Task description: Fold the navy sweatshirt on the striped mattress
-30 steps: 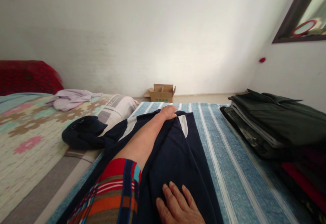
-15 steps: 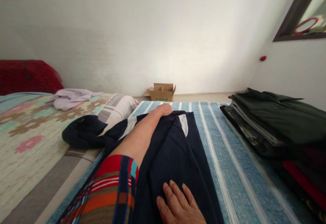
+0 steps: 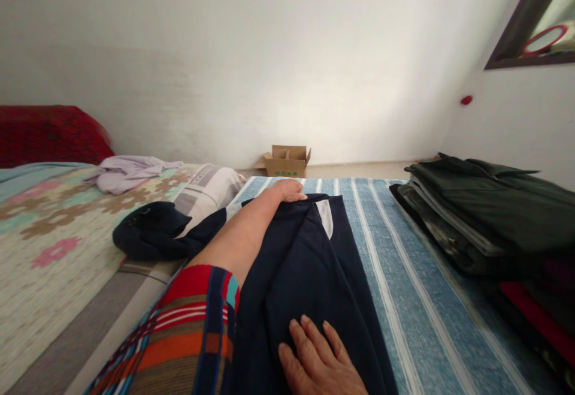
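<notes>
A dark navy top [image 3: 300, 263] with white patches lies folded lengthwise on a blue striped bedspread [image 3: 404, 299]. Its navy sleeve [image 3: 153, 230] trails off to the left, bunched at the end. Stretched forward over the top, my left hand [image 3: 290, 190] is at its far edge, fingers curled closed on the cloth; the fingertips are partly hidden. My right hand [image 3: 321, 356] rests palm down on the near part of the top, its fingers extended and a little apart.
Folded dark clothes [image 3: 489, 209] are stacked on the right. To the left lie a flowered bed cover [image 3: 81, 263], a crumpled lilac cloth [image 3: 130, 173] and a red bundle [image 3: 49, 134]. An open cardboard box [image 3: 285, 164] stands by the wall beyond the bedspread.
My left hand has shifted very slightly at the far edge of the top, its fingers showing a bit more. The right hand stays nearly still, and the view has moved a little.
</notes>
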`<state>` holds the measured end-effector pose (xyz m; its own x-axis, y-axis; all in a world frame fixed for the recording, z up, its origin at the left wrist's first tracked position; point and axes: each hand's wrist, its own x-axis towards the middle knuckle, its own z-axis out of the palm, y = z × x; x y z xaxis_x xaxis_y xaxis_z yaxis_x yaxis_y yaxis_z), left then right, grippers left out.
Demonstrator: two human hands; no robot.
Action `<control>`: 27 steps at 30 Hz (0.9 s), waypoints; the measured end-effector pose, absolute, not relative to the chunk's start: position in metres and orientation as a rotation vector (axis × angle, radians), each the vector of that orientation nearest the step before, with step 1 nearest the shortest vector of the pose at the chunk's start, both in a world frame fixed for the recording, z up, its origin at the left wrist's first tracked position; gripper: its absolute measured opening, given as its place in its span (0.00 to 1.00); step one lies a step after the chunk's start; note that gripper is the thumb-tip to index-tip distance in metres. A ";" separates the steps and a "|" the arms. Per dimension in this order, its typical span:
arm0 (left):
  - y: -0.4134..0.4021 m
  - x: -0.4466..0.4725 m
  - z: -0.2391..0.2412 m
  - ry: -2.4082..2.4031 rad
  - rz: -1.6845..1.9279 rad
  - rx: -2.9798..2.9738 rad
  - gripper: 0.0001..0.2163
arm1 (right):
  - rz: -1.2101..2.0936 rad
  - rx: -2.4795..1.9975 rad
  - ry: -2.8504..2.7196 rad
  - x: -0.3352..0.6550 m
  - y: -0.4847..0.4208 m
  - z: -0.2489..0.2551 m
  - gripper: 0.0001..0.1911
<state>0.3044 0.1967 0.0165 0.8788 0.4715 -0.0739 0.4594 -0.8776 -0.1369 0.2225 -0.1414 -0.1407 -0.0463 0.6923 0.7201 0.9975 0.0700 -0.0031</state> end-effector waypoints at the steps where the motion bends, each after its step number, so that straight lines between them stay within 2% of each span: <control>1: 0.197 0.303 0.018 -0.743 0.149 -2.931 0.19 | -0.715 -1.677 -1.776 0.222 -0.141 -0.140 0.14; 7: 0.197 0.303 0.014 -0.916 0.008 -2.888 0.26 | -0.736 -1.677 -1.734 0.221 -0.140 -0.137 0.14; 14: 0.189 0.306 0.007 -1.063 -0.222 -2.873 0.21 | -0.710 -1.681 -1.741 0.222 -0.142 -0.135 0.13; 27: 0.188 0.306 0.006 -1.165 -0.422 -2.861 0.15 | -0.711 -1.651 -1.730 0.222 -0.144 -0.128 0.14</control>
